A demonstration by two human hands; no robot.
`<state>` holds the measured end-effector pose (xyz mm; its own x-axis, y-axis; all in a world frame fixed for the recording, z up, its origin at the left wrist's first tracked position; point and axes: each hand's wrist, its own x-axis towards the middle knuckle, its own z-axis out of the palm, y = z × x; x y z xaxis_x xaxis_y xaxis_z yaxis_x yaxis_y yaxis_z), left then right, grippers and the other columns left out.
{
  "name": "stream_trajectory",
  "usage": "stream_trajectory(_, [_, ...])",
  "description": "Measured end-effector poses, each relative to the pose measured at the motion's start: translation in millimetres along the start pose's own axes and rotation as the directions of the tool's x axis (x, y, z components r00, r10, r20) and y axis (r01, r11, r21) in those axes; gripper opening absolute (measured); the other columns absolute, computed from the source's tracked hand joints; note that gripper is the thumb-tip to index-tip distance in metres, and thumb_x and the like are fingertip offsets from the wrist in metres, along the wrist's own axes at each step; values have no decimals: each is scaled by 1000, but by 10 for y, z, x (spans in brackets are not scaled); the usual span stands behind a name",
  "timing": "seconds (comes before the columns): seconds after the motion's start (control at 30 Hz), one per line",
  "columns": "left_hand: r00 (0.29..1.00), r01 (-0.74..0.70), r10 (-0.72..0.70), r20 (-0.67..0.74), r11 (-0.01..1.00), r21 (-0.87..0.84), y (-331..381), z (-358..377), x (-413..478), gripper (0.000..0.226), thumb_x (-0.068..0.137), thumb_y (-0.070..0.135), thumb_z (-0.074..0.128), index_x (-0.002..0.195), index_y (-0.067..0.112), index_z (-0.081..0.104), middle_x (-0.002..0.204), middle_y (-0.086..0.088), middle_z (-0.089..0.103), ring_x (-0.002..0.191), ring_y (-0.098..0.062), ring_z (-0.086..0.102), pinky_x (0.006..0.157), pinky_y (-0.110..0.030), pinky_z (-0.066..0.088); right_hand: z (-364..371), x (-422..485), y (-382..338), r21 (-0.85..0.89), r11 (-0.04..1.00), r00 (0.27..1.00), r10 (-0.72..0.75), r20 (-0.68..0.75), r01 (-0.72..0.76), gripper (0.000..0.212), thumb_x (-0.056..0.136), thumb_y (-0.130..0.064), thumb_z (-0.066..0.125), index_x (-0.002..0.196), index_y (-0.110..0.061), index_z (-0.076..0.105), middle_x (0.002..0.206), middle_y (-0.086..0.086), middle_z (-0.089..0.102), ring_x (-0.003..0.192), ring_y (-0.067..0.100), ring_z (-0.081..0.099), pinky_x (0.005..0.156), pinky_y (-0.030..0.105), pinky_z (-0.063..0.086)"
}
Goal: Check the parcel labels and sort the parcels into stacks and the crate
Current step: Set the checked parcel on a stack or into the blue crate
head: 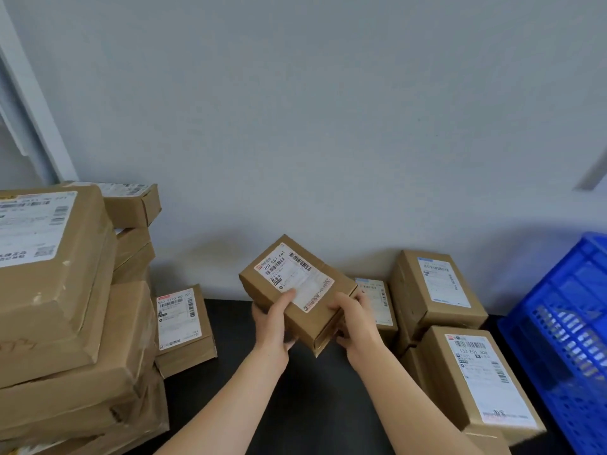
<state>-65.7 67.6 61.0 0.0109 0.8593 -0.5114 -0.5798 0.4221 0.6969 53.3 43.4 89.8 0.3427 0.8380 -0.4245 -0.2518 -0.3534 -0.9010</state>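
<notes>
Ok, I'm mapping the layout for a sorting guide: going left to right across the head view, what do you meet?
Tall stack of large parcels → lone small parcel → held parcel → cluster of parcels on the right → blue crate.

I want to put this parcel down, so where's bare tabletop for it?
The black tabletop is bare in the middle, beneath the held parcel, between the small parcel on the left and the right stacks. Crowded: the tall left pile, and the narrow strip beside the blue crate.
</notes>
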Motion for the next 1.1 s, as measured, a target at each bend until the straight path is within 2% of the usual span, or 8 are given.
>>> stream_trajectory(0.13, [989, -134, 130, 70, 990, 45, 109, 59, -13, 56, 83, 21, 69, 131, 34, 43, 118, -1, 61, 103, -24, 60, 78, -42, 51, -134, -75, -113, -120, 992, 999, -41, 1, 41, 58, 83, -24, 65, 137, -26, 43, 127, 4, 51, 111, 21, 48, 97, 37, 38])
stream_trajectory(0.2, [979, -180, 171, 108, 980, 80, 146, 125, -45, 50, 84, 18, 67, 127, 33, 48, 115, 1, 63, 100, -23, 61, 72, -38, 51, -212, -130, -210, -158, 985, 998, -61, 13, 62, 54, 86, -28, 65, 136, -27, 45, 124, -1, 50, 105, 16, 45, 91, 31, 34])
stream_trajectory(0.33, [959, -229, 202, 200, 966, 119, 147, 290, -137, 52, 83, 15, 66, 128, 32, 48, 112, 2, 65, 98, -23, 63, 70, -38, 52, -358, -217, -331, -223, 972, 997, -69, 43, 77, 44, 85, -30, 64, 127, -29, 52, 119, -2, 58, 99, 11, 52, 69, 25, 38])
stream_trajectory(0.5, [936, -259, 220, 274, 959, 114, 153, 562, -302, 55, 83, 14, 66, 131, 32, 47, 113, 1, 65, 97, -23, 64, 69, -37, 53, -586, -324, -459, -208, 973, 995, -99, 22, 102, 36, 85, -33, 64, 120, -31, 55, 109, -7, 63, 99, 10, 56, 81, 29, 42])
stream_trajectory(0.67, [888, -330, 259, 380, 934, 135, 137, 915, -569, 55, 84, 11, 64, 131, 33, 47, 110, 7, 65, 94, -18, 64, 65, -30, 52, -908, -449, -636, -182, 971, 988, -156, 5, 154, 51, 73, -28, 69, 123, -30, 55, 115, -3, 65, 107, 17, 60, 96, 36, 48])
stream_trajectory(0.73, [855, -373, 280, 438, 917, 143, 96, 1087, -707, 53, 83, 9, 63, 127, 35, 50, 103, 12, 67, 91, -16, 66, 61, -26, 52, -1106, -502, -745, -160, 972, 984, -176, 4, 174, 57, 68, -26, 68, 123, -29, 55, 116, -1, 66, 105, 21, 63, 93, 36, 51])
stream_trajectory(0.9, [788, -407, 289, 543, 907, 108, -101, 1505, -1036, 48, 83, 2, 60, 117, 35, 56, 88, 17, 72, 76, -6, 70, 52, -21, 53, -1591, -704, -1023, -159, 952, 965, -262, 21, 262, 38, 79, -10, 62, 113, -27, 58, 101, 1, 73, 92, 22, 70, 77, 34, 56])
stream_trajectory(1.1, [750, -428, 308, 586, 901, 75, -529, 2100, -1446, 48, 82, 1, 59, 118, 32, 59, 93, 12, 73, 79, -11, 71, 56, -26, 55, -2361, -876, -1253, -112, 927, 931, -363, -41, 357, 40, 76, -8, 63, 110, -28, 61, 98, -3, 73, 87, 17, 71, 68, 30, 54])
